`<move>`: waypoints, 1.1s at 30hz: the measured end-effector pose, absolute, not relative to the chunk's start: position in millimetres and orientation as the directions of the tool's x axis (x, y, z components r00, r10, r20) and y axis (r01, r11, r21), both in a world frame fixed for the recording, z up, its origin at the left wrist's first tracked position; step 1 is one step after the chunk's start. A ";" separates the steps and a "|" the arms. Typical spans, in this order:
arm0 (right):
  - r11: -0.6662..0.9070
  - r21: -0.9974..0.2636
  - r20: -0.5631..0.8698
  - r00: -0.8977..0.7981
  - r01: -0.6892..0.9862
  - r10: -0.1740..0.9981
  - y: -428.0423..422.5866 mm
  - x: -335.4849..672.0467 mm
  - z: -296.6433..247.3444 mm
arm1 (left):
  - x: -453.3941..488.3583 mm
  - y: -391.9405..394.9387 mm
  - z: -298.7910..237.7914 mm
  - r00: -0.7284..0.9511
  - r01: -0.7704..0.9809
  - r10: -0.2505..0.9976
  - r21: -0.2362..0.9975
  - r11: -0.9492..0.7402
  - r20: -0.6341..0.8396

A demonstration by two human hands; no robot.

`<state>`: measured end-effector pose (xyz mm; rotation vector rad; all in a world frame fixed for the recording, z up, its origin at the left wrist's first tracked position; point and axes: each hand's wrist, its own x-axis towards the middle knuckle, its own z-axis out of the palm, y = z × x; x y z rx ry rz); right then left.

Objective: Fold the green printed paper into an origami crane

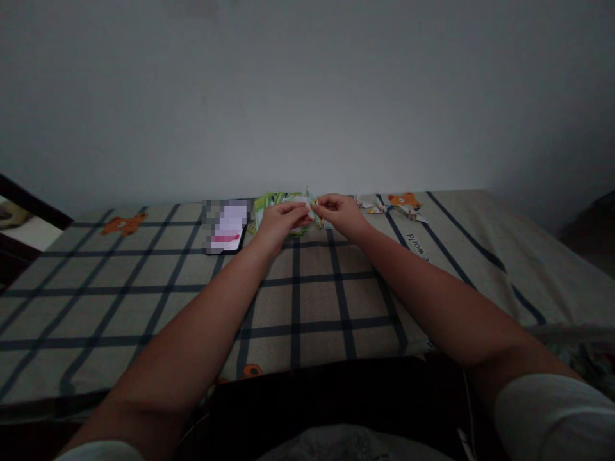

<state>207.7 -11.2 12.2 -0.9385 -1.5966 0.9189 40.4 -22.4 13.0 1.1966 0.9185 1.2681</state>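
My left hand (278,221) and my right hand (342,212) meet near the back of the table, with thumbs and fingers pinched. Between their fingertips is a small crumpled piece of printed paper or wrapper (314,215), coloured green, yellow and white; its exact kind is too small to tell. Both hands grip it from opposite sides. A green and white packet (262,208) lies behind and beside my left hand, partly covered by it. To the right of my right hand lie crumpled, twisted scraps (379,208) of similar printed material, and another scrap (414,214) beside them.
A phone (228,227) with a lit screen, partly blurred, lies left of my left hand. The checked tablecloth (317,301) with bear prints covers the table, which meets a plain wall (307,102) at the back. Dark chair wood (29,202) stands at the left edge.
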 end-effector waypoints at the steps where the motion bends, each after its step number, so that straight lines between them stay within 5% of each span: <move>1: 0.416 -0.898 0.390 -0.176 0.141 0.904 -9.9 207.8 11.0 | 40.0 -21.9 12.5 0.114 -0.184 0.987 0.979 -0.092 0.114; 7: 0.511 -0.832 0.491 -0.142 0.217 0.860 -7.0 208.8 5.8 | 41.5 -20.0 10.2 0.046 -0.200 0.996 0.978 -0.062 0.072; 14: 0.770 -0.442 0.700 -0.359 0.461 0.617 -9.7 212.1 8.1 | 45.4 -22.2 11.7 0.014 -0.311 0.998 0.949 -0.048 0.055; 33: 0.787 -0.286 0.794 -0.325 0.547 0.514 -7.8 211.2 4.6 | 48.9 -27.9 9.1 0.063 -0.350 0.989 0.931 -0.103 0.133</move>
